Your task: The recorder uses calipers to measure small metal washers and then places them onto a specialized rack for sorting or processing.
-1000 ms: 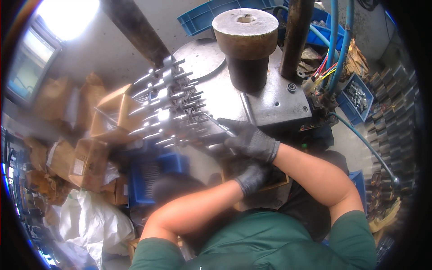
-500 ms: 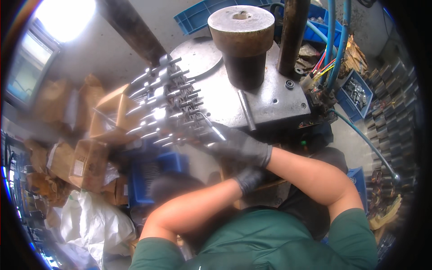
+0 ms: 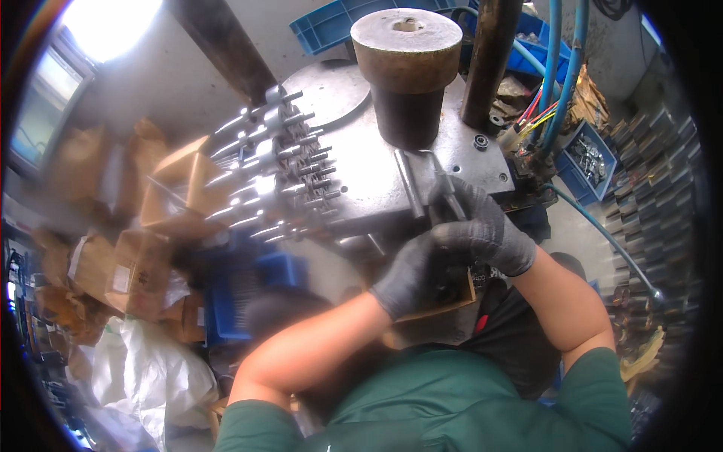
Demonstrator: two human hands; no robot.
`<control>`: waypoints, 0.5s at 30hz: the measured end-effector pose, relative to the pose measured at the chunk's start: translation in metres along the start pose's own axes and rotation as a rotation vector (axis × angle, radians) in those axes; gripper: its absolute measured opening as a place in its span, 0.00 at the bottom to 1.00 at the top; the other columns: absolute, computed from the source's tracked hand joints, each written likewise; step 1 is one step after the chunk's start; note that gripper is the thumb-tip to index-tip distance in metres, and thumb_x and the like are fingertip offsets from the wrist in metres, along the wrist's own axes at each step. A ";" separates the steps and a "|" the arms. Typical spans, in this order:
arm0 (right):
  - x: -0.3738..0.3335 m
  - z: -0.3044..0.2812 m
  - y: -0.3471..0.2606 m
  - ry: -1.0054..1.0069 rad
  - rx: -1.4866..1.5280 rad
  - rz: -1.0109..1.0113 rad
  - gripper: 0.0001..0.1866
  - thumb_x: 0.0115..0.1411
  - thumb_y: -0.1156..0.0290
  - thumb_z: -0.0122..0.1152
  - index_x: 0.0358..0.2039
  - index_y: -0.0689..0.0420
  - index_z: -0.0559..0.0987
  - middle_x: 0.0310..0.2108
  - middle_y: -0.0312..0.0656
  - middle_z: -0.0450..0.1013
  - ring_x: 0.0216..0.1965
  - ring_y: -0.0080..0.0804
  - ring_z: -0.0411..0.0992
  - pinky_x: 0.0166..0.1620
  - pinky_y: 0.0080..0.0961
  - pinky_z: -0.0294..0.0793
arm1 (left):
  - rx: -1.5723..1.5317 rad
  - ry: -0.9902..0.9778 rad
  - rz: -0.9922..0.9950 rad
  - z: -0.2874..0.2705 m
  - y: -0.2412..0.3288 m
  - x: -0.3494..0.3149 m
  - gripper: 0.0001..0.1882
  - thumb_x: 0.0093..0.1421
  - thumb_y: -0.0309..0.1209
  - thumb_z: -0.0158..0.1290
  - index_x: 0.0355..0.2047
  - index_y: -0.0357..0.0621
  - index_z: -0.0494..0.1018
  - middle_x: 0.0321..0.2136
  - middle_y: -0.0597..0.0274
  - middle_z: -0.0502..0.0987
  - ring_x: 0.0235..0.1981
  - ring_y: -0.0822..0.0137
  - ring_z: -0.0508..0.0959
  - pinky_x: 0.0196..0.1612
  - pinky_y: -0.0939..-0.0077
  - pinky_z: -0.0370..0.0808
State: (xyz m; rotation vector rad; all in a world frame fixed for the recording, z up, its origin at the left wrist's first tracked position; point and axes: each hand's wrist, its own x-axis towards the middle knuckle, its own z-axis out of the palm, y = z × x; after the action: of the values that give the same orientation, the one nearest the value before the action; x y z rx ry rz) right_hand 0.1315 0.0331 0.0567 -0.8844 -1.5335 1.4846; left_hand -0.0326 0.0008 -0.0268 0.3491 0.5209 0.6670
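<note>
My right hand (image 3: 486,233), in a dark grey glove, is closed round a slim metal rod with a bent tip (image 3: 443,177), held over the front edge of the steel plate (image 3: 361,177). My left hand (image 3: 414,275), gloved alike, is curled just below and beside the right one; the hands meet or overlap. What its fingers grip, if anything, is hidden. A short round steel bar (image 3: 410,184) lies on the plate, left of the bent rod. Farther left stands a rack of metal pins with springs (image 3: 282,166).
A thick ram with a round head (image 3: 407,56) rises behind the plate, between dark columns (image 3: 489,64). Blue hoses (image 3: 561,90) and a blue bin of small metal parts (image 3: 591,158) are at right. Cardboard boxes (image 3: 143,275) and a white sack (image 3: 151,377) lie at left.
My right hand has moved right, away from the pin rack, carrying the bent rod. My left hand has come up from under the right forearm and now shows beside the right hand.
</note>
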 end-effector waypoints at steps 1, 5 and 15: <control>-0.008 -0.010 -0.004 0.002 -0.023 0.057 0.20 0.59 0.70 0.72 0.51 0.59 0.77 0.34 0.34 0.74 0.34 0.21 0.73 0.38 0.23 0.76 | -0.033 0.008 0.017 0.000 0.003 -0.001 0.27 0.75 0.51 0.53 0.62 0.42 0.73 0.54 0.51 0.79 0.55 0.58 0.81 0.58 0.61 0.82; -0.027 -0.019 -0.003 0.045 -0.184 0.107 0.15 0.58 0.75 0.70 0.45 0.59 0.77 0.32 0.33 0.72 0.32 0.20 0.72 0.38 0.24 0.76 | -0.032 0.034 0.120 0.000 0.007 -0.001 0.33 0.75 0.56 0.51 0.64 0.40 0.72 0.55 0.55 0.79 0.62 0.58 0.75 0.67 0.55 0.73; -0.041 -0.011 0.013 -0.117 -1.004 -0.374 0.20 0.42 0.78 0.72 0.39 0.55 0.82 0.35 0.45 0.79 0.38 0.51 0.77 0.43 0.46 0.77 | -0.187 -0.012 0.131 -0.001 0.006 -0.001 0.37 0.76 0.53 0.48 0.67 0.29 0.67 0.57 0.44 0.79 0.59 0.54 0.80 0.66 0.55 0.77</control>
State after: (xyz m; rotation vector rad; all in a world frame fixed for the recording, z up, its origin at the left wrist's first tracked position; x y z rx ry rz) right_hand 0.1588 0.0016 0.0407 -0.9603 -2.4153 0.4409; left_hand -0.0368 0.0052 -0.0247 0.2120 0.4226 0.8330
